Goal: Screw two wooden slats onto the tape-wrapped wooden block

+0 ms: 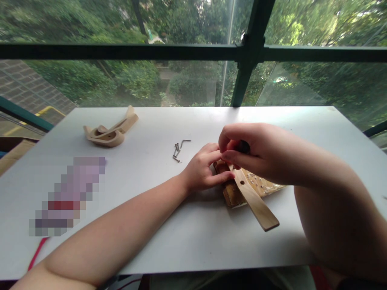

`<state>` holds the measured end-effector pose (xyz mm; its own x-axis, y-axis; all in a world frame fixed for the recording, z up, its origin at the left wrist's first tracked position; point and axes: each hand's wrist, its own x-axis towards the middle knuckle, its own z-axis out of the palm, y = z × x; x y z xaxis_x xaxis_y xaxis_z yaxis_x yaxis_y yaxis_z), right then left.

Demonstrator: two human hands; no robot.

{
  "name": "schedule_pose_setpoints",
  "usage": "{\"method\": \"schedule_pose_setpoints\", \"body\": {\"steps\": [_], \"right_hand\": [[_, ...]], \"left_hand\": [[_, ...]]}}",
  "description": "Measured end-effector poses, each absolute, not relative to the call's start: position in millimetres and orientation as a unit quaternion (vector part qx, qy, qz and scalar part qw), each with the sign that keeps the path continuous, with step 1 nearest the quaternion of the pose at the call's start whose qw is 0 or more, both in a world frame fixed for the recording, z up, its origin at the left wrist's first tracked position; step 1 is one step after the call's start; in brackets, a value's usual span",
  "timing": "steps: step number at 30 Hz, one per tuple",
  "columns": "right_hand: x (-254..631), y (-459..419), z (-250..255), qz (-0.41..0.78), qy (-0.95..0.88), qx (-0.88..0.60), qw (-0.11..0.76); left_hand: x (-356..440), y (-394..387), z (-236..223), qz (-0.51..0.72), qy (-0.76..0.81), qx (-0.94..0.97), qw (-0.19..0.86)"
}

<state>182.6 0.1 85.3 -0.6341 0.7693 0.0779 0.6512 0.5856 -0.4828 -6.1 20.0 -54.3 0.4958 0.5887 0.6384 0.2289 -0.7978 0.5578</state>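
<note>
My left hand (pixel 207 167) is closed over the upper end of a flat, bent wooden piece (pixel 258 201), its thumb pressing on the near side. The piece lies slanted across a brown wooden block (pixel 231 193), and a round hole shows in its middle. Right above, my right hand (pixel 249 147) is curled close to the left fingertips. A dark, rounded handle end (pixel 242 147) shows inside its grip; the rest of that tool is hidden by the fingers. Beside the block, partly under my right hand, is a clear plastic bag (pixel 261 183) with small metal parts.
Several screws (pixel 177 150) lie on the white table (pixel 145 225) left of my hands. Farther back left are curved wooden pieces (pixel 110 131). A blurred-out object (pixel 71 193) with a red cord (pixel 38 253) lies at left. A green-framed window (pixel 181 51) borders the far edge.
</note>
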Motion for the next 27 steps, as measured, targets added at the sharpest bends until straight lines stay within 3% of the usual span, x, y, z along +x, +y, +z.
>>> {"method": "schedule_pose_setpoints", "body": {"steps": [7, 19, 27], "right_hand": [[193.0, -8.2, 87.7, 0.270, -0.886, -0.369, 0.081], [193.6, -3.9, 94.5, 0.118, -0.887, -0.437, 0.094], [189.4, 1.1, 88.5, 0.089, -0.879, -0.458, 0.102]], "left_hand": [[-7.2, 19.3, -52.7, 0.419, 0.253, 0.844, 0.221], [-7.5, 19.3, -52.6, 0.413, 0.251, 0.841, 0.242], [-7.1, 19.3, -51.8, 0.409, 0.256, 0.844, 0.234]]}}
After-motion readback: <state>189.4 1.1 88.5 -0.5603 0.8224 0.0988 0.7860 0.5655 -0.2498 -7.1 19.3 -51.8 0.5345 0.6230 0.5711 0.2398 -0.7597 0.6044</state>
